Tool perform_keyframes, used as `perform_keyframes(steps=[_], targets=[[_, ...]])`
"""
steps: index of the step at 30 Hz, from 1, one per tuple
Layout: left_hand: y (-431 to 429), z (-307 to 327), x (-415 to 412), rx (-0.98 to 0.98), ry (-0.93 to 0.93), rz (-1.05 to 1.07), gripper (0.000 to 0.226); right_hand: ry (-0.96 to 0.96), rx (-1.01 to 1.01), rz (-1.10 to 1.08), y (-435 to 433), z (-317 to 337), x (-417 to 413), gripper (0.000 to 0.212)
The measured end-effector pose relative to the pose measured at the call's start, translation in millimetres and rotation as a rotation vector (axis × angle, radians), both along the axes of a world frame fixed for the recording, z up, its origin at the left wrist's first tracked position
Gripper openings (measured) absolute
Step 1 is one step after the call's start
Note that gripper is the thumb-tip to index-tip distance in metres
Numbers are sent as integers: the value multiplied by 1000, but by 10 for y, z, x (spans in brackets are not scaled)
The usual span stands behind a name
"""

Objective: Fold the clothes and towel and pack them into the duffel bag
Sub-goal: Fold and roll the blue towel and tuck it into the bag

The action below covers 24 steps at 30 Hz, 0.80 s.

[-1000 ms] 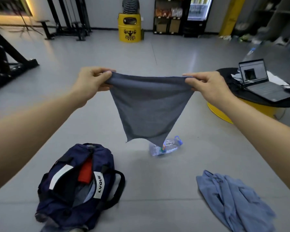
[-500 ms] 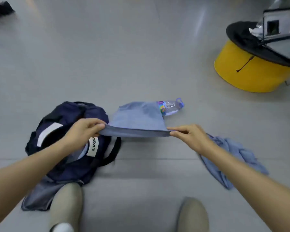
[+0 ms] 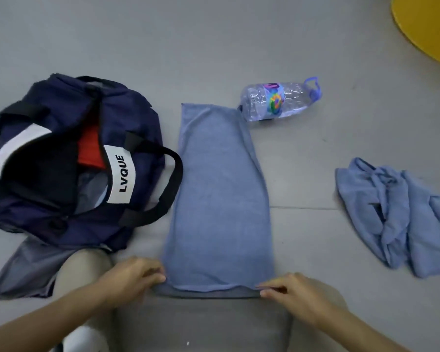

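Head view: left hand [image 3: 135,278], right hand [image 3: 290,290] each in pinching grip on towel [image 3: 219,199] near corners, flat on floor [image 3: 302,174]; likely risk: far edge snags bottle [image 3: 277,101], fold skews

Indoor room, kind unclear, grey seamed floor [image 3: 315,153], yellow drum [image 3: 427,29]

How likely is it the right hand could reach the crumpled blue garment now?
Probably yes: bare floor lies between the right hand and the crumpled blue garment, but it pinches the towel and must let go first.
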<state>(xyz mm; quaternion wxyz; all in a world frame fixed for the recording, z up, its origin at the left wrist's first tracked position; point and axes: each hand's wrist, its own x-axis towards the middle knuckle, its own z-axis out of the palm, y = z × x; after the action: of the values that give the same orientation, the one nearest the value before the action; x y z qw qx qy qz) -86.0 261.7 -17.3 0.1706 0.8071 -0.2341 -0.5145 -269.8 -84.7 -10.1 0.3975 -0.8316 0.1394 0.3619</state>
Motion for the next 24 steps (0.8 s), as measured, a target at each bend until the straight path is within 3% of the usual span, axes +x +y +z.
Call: perform_keyframes(steps=[4, 9, 12, 15, 21, 24], targets=[[15, 30, -111, 13, 138, -80, 24, 49, 83, -18, 121, -49, -246, 48], [-99, 266, 116, -4, 302, 46, 20, 78, 139, -99, 75, 147, -146, 18], [-285, 413, 418, -92, 222, 166, 16, 43, 97, -190, -78, 176, 84, 6], [-418, 430, 631, -135, 172, 230, 15, 73, 146, -176, -142, 137, 271, 13], [-317, 202, 354, 42, 346, -72, 18, 196, 176, 117, 32, 97, 359, 12], [-152, 95, 72, 108, 300, -296, 8, 228, 142, 276, 196, 114, 161, 24]])
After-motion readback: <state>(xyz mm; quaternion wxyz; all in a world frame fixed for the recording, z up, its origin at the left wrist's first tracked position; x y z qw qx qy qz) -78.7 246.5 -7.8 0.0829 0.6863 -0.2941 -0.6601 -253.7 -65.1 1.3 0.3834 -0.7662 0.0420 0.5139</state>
